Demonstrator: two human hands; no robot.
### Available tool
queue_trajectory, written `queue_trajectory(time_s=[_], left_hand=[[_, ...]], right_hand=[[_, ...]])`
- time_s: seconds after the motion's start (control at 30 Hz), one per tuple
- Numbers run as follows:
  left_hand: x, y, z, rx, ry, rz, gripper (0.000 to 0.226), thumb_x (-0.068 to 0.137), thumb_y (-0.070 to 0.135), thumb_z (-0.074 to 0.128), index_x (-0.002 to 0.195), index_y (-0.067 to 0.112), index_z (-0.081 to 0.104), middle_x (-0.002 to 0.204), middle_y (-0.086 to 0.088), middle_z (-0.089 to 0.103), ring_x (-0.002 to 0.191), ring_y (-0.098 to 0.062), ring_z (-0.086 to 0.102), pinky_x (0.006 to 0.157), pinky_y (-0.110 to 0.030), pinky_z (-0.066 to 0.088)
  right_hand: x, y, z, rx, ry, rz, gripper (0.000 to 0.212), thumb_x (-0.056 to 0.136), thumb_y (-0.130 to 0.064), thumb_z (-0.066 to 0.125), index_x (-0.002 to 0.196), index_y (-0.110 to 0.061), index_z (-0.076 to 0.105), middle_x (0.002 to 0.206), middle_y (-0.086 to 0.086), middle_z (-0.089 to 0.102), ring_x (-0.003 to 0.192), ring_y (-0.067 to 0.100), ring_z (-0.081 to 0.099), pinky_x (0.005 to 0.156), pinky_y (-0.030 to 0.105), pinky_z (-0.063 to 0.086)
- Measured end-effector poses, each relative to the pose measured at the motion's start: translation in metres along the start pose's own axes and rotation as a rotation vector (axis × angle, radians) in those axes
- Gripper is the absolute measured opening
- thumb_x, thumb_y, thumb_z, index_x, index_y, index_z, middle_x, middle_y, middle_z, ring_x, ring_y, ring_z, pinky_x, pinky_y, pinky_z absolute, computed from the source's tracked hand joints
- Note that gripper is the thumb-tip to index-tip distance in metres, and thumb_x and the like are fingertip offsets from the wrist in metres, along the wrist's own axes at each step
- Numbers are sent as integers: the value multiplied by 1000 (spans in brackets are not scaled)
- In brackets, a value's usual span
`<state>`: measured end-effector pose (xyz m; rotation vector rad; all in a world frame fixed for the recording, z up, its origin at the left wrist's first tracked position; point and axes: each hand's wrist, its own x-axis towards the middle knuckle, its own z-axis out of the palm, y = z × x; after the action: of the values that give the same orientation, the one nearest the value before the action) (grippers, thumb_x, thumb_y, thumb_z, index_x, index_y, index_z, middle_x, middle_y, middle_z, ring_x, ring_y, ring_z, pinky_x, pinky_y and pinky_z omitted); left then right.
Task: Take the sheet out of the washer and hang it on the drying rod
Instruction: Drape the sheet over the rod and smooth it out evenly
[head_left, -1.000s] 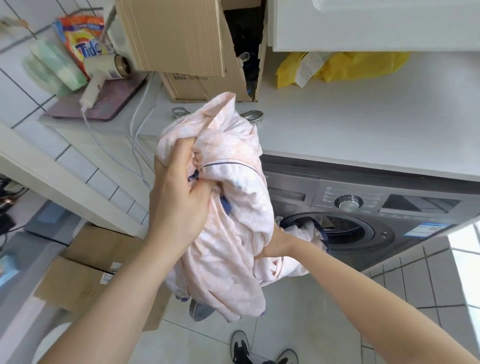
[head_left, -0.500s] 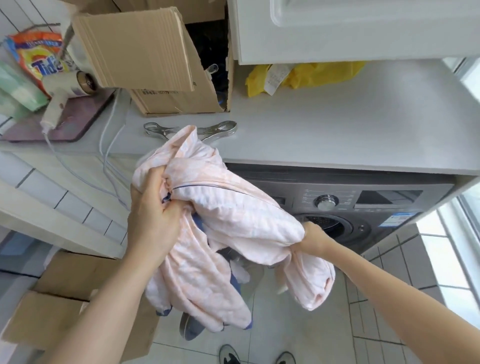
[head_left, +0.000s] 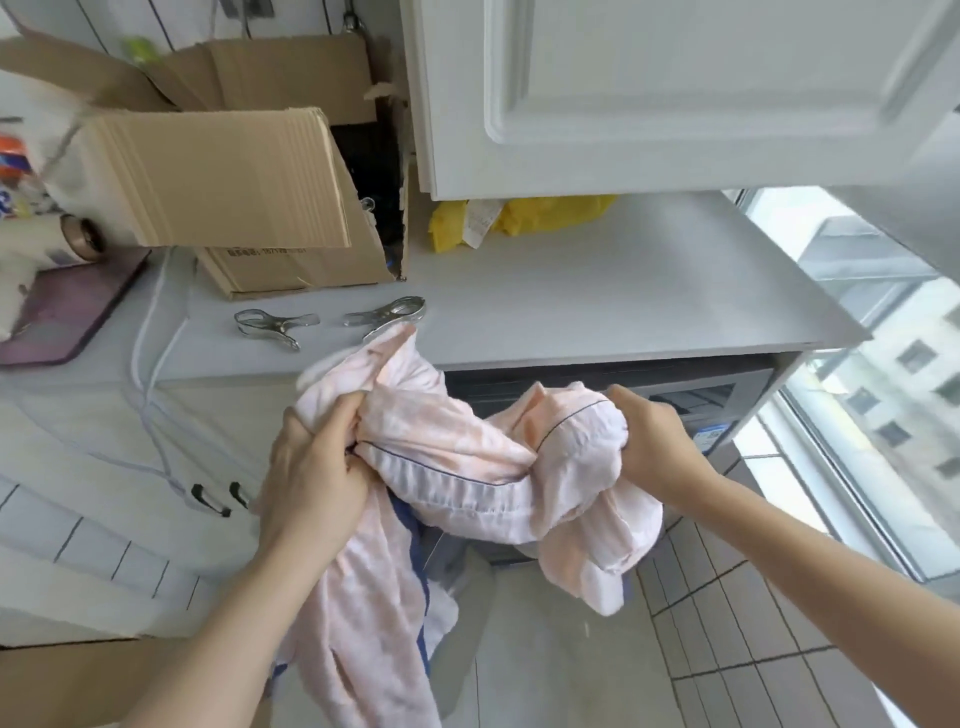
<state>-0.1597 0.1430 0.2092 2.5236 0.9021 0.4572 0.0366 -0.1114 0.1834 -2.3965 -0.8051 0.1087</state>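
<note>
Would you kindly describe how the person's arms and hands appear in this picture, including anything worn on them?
Both forearms are bare right to the bottom of the frame: no sleeve or cuff shows. The left hand and the right hand wear no gloves, and no watch, bracelet or ring is visible on the parts shown. No markings show on either arm.

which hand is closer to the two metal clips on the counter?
Left. The left hand grips the sheet just below and in front of the metal clips; the right hand grips it farther right, by the washer.
</note>
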Motion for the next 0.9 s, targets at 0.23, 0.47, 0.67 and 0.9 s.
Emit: queue_trajectory(time_s=[0.23,0.47,0.67,0.9], left_hand=[[4,-13,-7,-30,-120,166,64,84,13,53,136,46,36,120,-5,38,100,-40,54,78,-44,50],[3,-11,-18,-115,-198,347,62,85,13,56,134,47,37,118,-5,41,101,-38,56,77,-39,49],[14,11,-33,-306,-337,453,60,79,12,55,125,50,42,121,-2,49,107,-29,53,75,-32,42],[19,66,-52,-378,-306,583,60,80,11,54,122,52,41,118,-4,48,104,-31,52,80,-38,47]], right_hand=[[-28,-47,-32,-383,104,-184,35,73,-10,59,105,-24,56,84,-1,64,72,26,60,59,37,50],[-61,-87,-53,-752,178,-300,40,69,-4,70,103,-22,59,74,-3,54,68,22,55,65,31,47],[-81,-112,-91,-1019,217,-476,24,81,4,53,97,-14,57,76,4,52,67,26,52,65,38,47],[-90,-139,-160,-1310,202,-660,14,92,-1,50,94,-14,54,71,4,46,61,24,45,63,37,47]])
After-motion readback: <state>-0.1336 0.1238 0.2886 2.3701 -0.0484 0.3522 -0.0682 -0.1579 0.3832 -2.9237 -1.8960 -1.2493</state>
